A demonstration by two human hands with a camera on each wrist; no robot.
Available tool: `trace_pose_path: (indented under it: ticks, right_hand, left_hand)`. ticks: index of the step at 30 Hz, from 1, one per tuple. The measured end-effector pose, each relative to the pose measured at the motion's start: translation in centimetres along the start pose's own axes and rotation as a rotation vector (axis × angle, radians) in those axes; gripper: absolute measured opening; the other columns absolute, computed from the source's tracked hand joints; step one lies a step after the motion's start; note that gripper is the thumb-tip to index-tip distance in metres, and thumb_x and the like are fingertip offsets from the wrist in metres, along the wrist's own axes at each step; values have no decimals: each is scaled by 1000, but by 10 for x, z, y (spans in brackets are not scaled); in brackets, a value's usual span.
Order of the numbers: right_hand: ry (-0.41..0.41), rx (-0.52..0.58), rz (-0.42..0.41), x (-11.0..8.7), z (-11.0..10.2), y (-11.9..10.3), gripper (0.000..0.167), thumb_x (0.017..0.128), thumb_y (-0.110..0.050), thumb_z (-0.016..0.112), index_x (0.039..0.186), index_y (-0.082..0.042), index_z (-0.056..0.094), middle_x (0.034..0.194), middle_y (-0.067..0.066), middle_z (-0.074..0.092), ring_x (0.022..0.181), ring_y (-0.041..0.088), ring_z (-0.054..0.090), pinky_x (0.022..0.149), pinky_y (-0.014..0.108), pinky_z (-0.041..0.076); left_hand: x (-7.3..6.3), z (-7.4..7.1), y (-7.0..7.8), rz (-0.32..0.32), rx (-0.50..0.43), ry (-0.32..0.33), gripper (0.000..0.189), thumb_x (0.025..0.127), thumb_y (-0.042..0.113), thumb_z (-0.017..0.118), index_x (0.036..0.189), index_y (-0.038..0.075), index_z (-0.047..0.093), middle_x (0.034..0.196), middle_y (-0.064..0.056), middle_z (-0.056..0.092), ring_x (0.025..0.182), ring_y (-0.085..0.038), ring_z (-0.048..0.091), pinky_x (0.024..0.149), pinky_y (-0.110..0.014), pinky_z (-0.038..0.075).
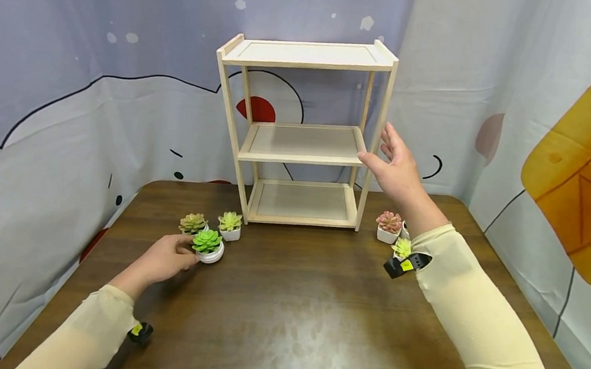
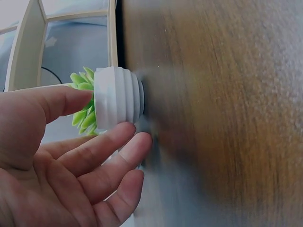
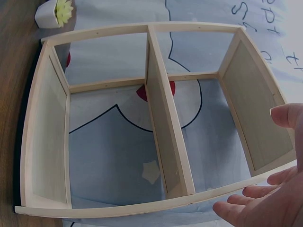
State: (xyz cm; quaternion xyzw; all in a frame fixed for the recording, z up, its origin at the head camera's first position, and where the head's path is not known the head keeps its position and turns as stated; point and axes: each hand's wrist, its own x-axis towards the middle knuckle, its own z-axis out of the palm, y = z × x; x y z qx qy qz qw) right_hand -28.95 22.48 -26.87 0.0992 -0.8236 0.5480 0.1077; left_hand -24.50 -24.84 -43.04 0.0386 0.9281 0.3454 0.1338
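My left hand (image 1: 168, 258) is at the left side of a green potted succulent (image 1: 207, 242), which stands on the table in a round, ribbed white pot. In the left wrist view the thumb lies by the leaves and the relaxed fingertips are right at the pot (image 2: 118, 99). Two more succulents stand close by, one reddish-green (image 1: 192, 223) and one pale green (image 1: 230, 222) in a square pot. Raised beside the right front post of a three-tier wooden shelf (image 1: 298, 164) is my right hand (image 1: 397, 166), its fingers spread and thumb apart, holding nothing.
On the right of the brown wooden table (image 1: 289, 308) stand a pink succulent (image 1: 389, 224) and a yellow-green one (image 1: 403, 248); another white pot is mostly hidden behind the right wrist. A patterned curtain (image 1: 147, 117) hangs behind and on both sides.
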Motion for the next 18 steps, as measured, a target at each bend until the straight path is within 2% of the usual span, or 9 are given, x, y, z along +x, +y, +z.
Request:
trace_pose_path:
  ticks: [5, 11, 15, 18]
  right_hand:
    - [-3, -11, -1, 0, 0, 0, 92, 97, -41, 67, 167, -29, 8, 174, 0, 18, 160, 27, 21, 128, 51, 25]
    - [-5, -10, -2, 0, -1, -1, 92, 97, -40, 67, 167, -29, 9, 174, 1, 17, 160, 27, 21, 128, 51, 24]
    - [-32, -36, -2, -1, -4, -2, 93, 98, -40, 67, 167, -28, 7, 174, 0, 16, 159, 29, 22, 127, 52, 25]
    - [-74, -98, -9, -3, -11, -4, 94, 98, -43, 67, 167, -27, 6, 174, 1, 17, 158, 31, 26, 126, 55, 27]
  left_hand:
    - [2, 0, -2, 3, -2, 9, 70, 99, 28, 67, 153, -7, 39, 116, -18, 75, 94, -23, 73, 69, -33, 52]
    - [4, 0, -4, -4, 15, 15, 69, 100, 31, 66, 154, -3, 41, 114, -15, 76, 94, -21, 72, 74, -33, 52]
    - [-2, -8, -1, 9, 60, 20, 66, 101, 30, 63, 153, -4, 42, 111, -17, 76, 87, -22, 72, 68, -34, 53]
    - [-7, -18, 6, 42, 119, 50, 56, 103, 30, 60, 147, -5, 51, 112, -19, 75, 82, -22, 72, 63, -35, 54]
